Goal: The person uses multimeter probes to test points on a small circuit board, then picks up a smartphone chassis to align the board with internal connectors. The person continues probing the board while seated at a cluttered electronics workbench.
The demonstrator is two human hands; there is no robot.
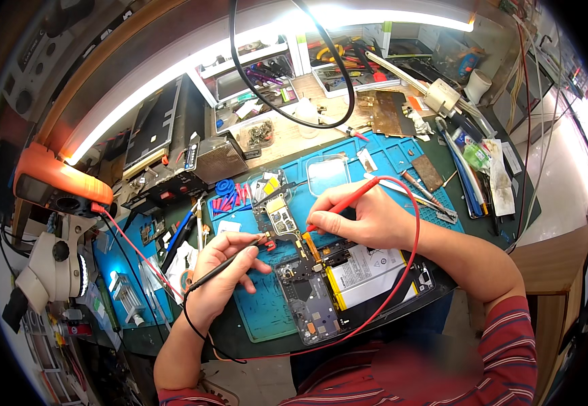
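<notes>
My left hand (221, 269) is closed around a black test probe (214, 272), its tip close to the edge of a phone circuit board (281, 218). In my right hand (368, 220) is a red test probe (355, 196) that slants down to the board's right side, beside an orange flex cable (313, 247). Whether either tip touches metal is too small to tell. Below the board lies an opened phone with a white battery (365, 274) and a dark lower module (314, 308). The red lead loops over the battery. All of this rests on a blue work mat (263, 318).
An orange multimeter (60, 183) hangs at left above a white ring-lit microscope (57, 260). Tool trays (341, 57) line the back. A black cable loop (236, 61) dangles overhead. Tweezers, brushes and scraps crowd the right; a clear plastic box (327, 174) sits behind the board.
</notes>
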